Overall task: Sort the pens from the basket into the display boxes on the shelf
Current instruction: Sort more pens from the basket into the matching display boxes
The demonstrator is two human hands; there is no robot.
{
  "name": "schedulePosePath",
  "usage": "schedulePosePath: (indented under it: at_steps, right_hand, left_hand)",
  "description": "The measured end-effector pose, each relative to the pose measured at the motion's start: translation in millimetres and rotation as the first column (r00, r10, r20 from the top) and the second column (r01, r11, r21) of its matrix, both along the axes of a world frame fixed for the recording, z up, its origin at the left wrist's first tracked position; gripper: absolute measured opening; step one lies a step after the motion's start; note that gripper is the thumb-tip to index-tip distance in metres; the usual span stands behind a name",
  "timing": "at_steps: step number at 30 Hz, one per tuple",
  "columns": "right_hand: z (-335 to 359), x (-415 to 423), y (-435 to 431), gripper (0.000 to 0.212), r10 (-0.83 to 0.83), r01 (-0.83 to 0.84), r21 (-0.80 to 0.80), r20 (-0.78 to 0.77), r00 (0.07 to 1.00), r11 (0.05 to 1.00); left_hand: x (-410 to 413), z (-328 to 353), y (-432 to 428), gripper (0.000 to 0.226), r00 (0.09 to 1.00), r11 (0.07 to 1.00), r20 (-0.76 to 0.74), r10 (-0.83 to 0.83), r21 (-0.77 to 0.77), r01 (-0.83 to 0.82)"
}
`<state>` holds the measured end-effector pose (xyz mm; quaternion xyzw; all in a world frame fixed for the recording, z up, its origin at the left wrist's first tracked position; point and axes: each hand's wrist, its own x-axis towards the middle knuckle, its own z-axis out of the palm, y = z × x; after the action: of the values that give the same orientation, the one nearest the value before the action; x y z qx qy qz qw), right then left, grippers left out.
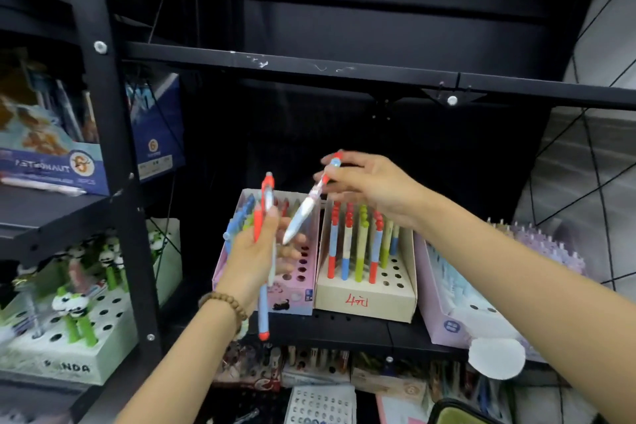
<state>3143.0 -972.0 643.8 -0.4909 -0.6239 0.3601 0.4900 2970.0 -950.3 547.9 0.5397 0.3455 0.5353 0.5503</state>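
1. The right hand [371, 189] pinches a single white-barrelled pen with a red top [306, 206] between thumb and fingertips, and its other fingers are stretched out straight. The pen's long axis slants from 1 o'clock, where the red top sits at the fingers, down to 7 o'clock at the pale tip.
2. The left hand [254, 251] grips a bundle of red, blue and green pens [265, 303] nearly upright, 12 to 6 o'clock. One blue-and-red end pokes out below the palm.
3. From the right hand, the pink cardboard display box with round holes [296, 299] lies at 7 o'clock. The beige cardboard display box marked in red [378, 299] lies at 6 o'clock, almost straight below. Both stand on the black metal shelf [344, 323].
4. The beige box holds upright pens in red, blue and green, and has free holes at its right front.
5. The right hand is likely the nearer one to the free holes in both boxes. The single pen would need tipping upright, tip down, to go into a hole.
6. The left hand and its bundle hide much of the pink box's holes.
7. Blur makes it unclear whether the single pen's tip touches the left fingers.
8. No basket can be made out.
9. The right forearm cuts across a lilac cardboard display box [444, 303] at 4 o'clock.
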Motion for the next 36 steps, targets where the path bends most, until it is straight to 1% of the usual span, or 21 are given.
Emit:
schedulePosePath:
  at_steps: [1, 2, 4, 5, 7, 14, 19, 21, 23, 25, 26, 31, 36]
  right_hand:
    - [2.4, 3.1, 4.6, 0.029, -0.055, 0.056, 0.036, -0.041, 0.998, 0.998]
    - [3.2, 5.6, 8.7, 0.029, -0.107, 0.108, 0.068, -0.028, 0.994, 0.992]
    - [-1.5, 7.7, 17.8, 0.029, -0.175, 0.164, 0.111, 0.1, 0.98, 0.98]
    - [-7.0, 6.6, 22.6, 0.028, -0.185, 0.166, 0.119, 0.172, 0.968, 0.979]
    - [-19.0, 1.0, 31.8, 0.028, -0.185, 0.158, 0.117, 0.269, 0.945, 0.98]
    - [-48.8, -18.1, 46.8, 0.023, -0.183, 0.134, 0.137, 0.468, 0.864, 0.981]
    - [-57.9, -25.5, 49.5, 0.027, -0.169, 0.111, 0.145, 0.493, 0.853, 0.983]
    - [-55.9, -25.7, 50.0, 0.028, -0.154, 0.092, 0.143, 0.523, 0.838, 0.985]
    - [-47.8, -20.6, 53.1, 0.024, -0.206, 0.113, 0.206, 0.516, 0.831, 0.972]
    - [-36.1, -9.1, 58.1, 0.02, -0.31, 0.19, 0.284, 0.474, 0.824, 0.94]
    - [-31.8, -3.2, 60.7, 0.019, -0.34, 0.217, 0.294, 0.478, 0.81, 0.931]
    - [-42.5, 3.6, 76.3, 0.021, -0.298, 0.22, 0.202, 0.596, 0.746, 0.954]
    - [-45.8, 6.9, 88.4, 0.02, -0.286, 0.233, 0.167, 0.581, 0.762, 0.958]
  left_hand:
    - [-10.8, 1.5, 4.5, 0.049, 0.998, 0.998, -0.005, 0.057, 0.018, -0.057]
    - [-20.7, 1.7, 8.9, 0.049, 0.995, 0.994, -0.002, 0.105, 0.032, -0.105]
    - [-35.3, 0.1, 16.1, 0.047, 0.99, 0.989, 0.009, 0.142, 0.044, -0.142]
    - [-39.3, -1.9, 19.3, 0.047, 0.99, 0.989, 0.01, 0.141, 0.042, -0.141]
    - [-42.8, -6.4, 23.9, 0.047, 0.991, 0.991, 0.015, 0.129, 0.037, -0.13]
    - [-43.2, -22.9, 32.4, 0.046, 0.997, 0.998, 0.053, 0.062, 0.01, -0.063]
    - [-45.3, -26.9, 36.9, 0.033, 0.99, 0.998, 0.123, 0.061, -0.022, -0.059]
    - [-47.4, -26.9, 36.8, 0.032, 0.989, 0.998, 0.137, 0.056, -0.024, -0.053]
    - [-48.5, -26.2, 36.3, 0.034, 0.99, 0.999, 0.132, 0.047, -0.01, -0.046]
    - [-48.1, -24.3, 36.0, 0.035, 0.992, 0.999, 0.12, 0.032, 0.006, -0.033]
    - [-47.2, -22.9, 36.4, 0.036, 0.993, 1.0, 0.118, 0.028, 0.011, -0.029]
    - [-41.7, -17.4, 40.9, 0.034, 0.991, 1.0, 0.134, 0.027, 0.009, -0.028]
    - [-40.6, -18.6, 44.3, 0.034, 0.991, 1.0, 0.135, 0.025, 0.006, -0.026]
